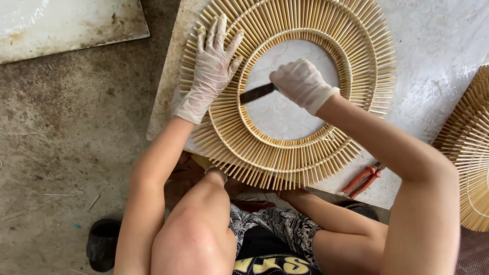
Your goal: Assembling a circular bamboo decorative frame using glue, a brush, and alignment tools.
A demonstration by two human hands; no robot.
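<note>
Hands: two, both in thin white gloves. Left hand (213, 69) lies flat, fingers spread and released, pressed on the upper left arc of a round bamboo-stick wreath (285, 147). Right hand (303, 84) is clenched around the green handle of a dark flat blade (256, 93); the blade tip points left and reaches the inner ring of the wreath, just beside the left hand's thumb.

Count: one full wreath under the hands, built of short sticks set radially in two concentric bands, bound by pale rings. A second stick piece (469, 153) of the same kind shows only in part at the right frame edge, well apart from the hands. One pair of red-handled pliers (362, 179) lies near the worktop's front edge, right of the wreath, under the right forearm.

Containers: one dark cup-like vessel (103, 243) stands on the concrete floor (66, 153) at lower left; contents cannot be told.

Edges: the pale stone worktop (433, 61) carries the wreath; its bare surface shows through the wreath's open centre. Wreath's lower and left stick tips overhang the worktop edge. Open worktop lies to the upper right. A separate pale slab (71, 23) sits at upper left, apart across the floor.
</note>
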